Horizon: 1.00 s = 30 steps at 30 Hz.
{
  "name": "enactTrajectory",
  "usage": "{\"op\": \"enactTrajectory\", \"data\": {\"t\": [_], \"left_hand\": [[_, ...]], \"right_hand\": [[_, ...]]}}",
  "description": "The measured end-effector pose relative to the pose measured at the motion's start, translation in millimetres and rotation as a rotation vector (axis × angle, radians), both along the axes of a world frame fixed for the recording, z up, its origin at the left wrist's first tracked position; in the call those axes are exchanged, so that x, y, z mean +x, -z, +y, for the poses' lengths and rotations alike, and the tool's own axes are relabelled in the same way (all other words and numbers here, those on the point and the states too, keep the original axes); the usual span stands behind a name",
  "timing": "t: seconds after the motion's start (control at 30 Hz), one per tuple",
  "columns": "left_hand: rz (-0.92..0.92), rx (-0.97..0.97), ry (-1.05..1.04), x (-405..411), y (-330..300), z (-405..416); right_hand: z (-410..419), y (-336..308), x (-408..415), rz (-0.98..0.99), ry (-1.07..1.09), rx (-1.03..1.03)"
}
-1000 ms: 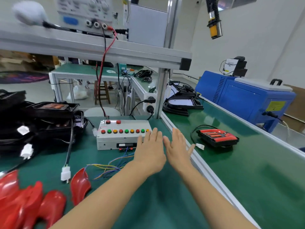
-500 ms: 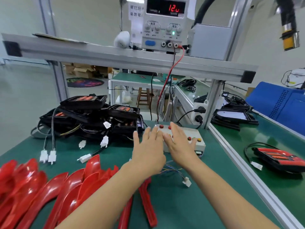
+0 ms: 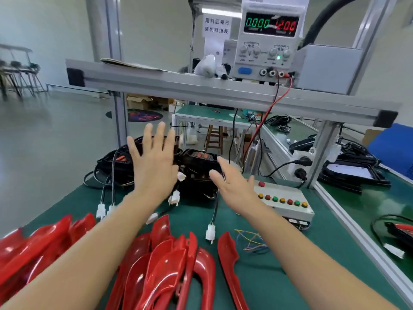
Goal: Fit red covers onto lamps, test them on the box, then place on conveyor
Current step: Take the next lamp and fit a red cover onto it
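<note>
Head view shows both hands reaching forward with fingers spread and holding nothing: the left hand (image 3: 154, 162) is over the pile of black lamps (image 3: 196, 173) at the back of the table (image 3: 268, 271), the right hand (image 3: 234, 186) just beside that pile and near the test box (image 3: 288, 202). One finished lamp with a red cover (image 3: 400, 231) lies on the conveyor (image 3: 380, 204) at the right, so at least one cycle looks complete; the heap of red covers (image 3: 161, 260) and the many bare lamps suggest most of the work remains, beginning with picking a lamp. Room is tight: dangling white connectors (image 3: 210, 233), loose coloured wires (image 3: 252, 240) and the overhead shelf rail (image 3: 223, 90) crowd the reach, and the table's left edge lies close to the covers.
</note>
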<state>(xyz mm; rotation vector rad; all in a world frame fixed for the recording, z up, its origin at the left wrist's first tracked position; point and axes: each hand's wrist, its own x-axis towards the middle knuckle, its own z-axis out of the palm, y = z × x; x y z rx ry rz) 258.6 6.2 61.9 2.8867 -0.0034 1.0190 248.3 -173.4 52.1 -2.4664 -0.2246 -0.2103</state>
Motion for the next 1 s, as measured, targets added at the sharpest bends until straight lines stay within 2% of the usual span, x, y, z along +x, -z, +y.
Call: {"op": "enactTrajectory", "data": {"t": [0.27, 0.57, 0.67, 1.0], "left_hand": [[0.048, 0.14, 0.002, 38.9, 10.8, 35.4], [-0.09, 0.141, 0.174, 51.4, 5.2, 36.2], [-0.134, 0.138, 0.203, 48.4, -0.2, 34.2], [-0.476, 0.121, 0.267, 23.4, 2.0, 38.4]], "right_hand": [[27.2, -6.9, -0.2, 0.029, -0.093, 0.038], [36.0, -9.8, -2.0, 0.03, -0.162, 0.142], [38.4, -12.2, 0.0, 0.079, -0.159, 0.231], [46.9, -22.2, 4.3, 0.283, -0.159, 0.683]]}}
